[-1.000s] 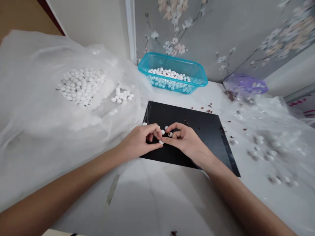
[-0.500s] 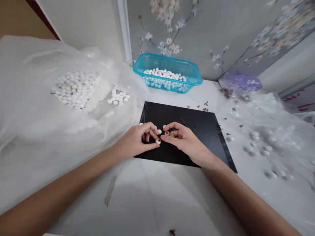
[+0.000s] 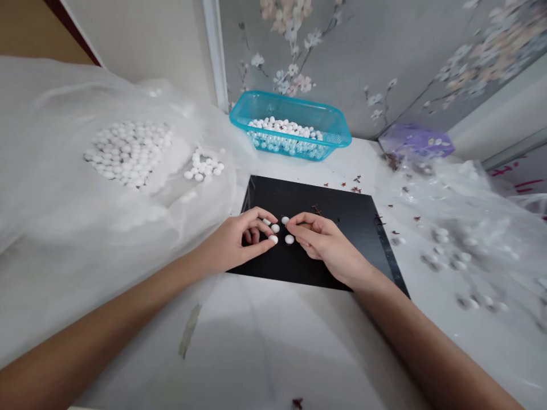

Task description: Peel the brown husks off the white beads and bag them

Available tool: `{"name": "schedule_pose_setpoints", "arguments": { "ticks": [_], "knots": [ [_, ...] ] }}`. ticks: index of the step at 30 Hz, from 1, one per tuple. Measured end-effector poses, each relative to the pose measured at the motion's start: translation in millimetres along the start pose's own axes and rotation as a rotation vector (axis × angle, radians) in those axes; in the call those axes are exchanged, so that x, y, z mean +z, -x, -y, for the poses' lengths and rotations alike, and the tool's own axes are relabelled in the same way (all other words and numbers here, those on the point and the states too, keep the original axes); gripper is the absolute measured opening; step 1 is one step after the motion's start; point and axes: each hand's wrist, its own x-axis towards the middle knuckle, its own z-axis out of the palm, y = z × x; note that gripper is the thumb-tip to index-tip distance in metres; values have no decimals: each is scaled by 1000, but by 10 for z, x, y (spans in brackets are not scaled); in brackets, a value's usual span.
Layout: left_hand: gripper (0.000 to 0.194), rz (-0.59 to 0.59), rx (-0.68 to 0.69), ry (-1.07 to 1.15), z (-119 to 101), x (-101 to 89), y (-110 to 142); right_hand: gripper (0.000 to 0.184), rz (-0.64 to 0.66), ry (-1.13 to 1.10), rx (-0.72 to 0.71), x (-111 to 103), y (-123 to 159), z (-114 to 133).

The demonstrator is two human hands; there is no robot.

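Bead [image 3: 273, 240]: white, smooth, rounded; held in the left hand [image 3: 234, 242], thumb against finger, over the flat black board [image 3: 350, 228], nearer its left edge. Right hand [image 3: 325, 239]: grip closed at fingertips, contents indeterminable. Translucent blue basket [image 3: 329, 115] toward bench [image 3: 239, 341] back edge.

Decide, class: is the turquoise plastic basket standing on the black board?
No, the turquoise plastic basket stands on the white tabletop, beyond the black board's far edge.
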Motion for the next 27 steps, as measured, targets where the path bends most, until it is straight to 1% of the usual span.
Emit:
{"name": "schedule_pose_setpoints", "arguments": {
  "ticks": [7, 12, 17, 19, 20, 21, 23, 24, 25, 26, 27],
  "knots": [
    [35, -15, -20, 106, -1, -28, -16, 25, 6, -51, -11, -11, -17, -2],
    [37, -21, 12, 141, 42, -37, -18, 25, 17, -52, -19, -19, -17, -2],
    [40, 5, 39, 130, 18, -51, -24, 23, 35, -43, -41, -12, -25, -28],
    [39, -4, 45, 88, -3, -50, -21, 22, -26, 17, -112, -60, -55, -42],
    [36, -10, 50, 53, -13, -47, -16, 22, -97, 96, -184, -112, -80, -49],
    [31, -14, 58, 9, -22, -40, -8, 21, -196, 217, -278, -186, -111, -58],
    [18, -21, 90, -99, -37, -19, 13, 21, -431, 593, -497, -393, -188, -84],
    [13, -28, 113, -157, -42, -6, 26, 24, -525, 817, -574, -516, -230, -104],
    [11, -39, 138, -213, -47, 5, 38, 30, -584, 1000, -602, -642, -270, -128],
    [10, -53, 162, -268, -52, 15, 48, 38, -638, 1122, -594, -763, -307, -156],
    [11, -73, 186, -323, -55, 21, 56, 46, -669, 1199, -552, -870, -338, -188]
  ]
}}
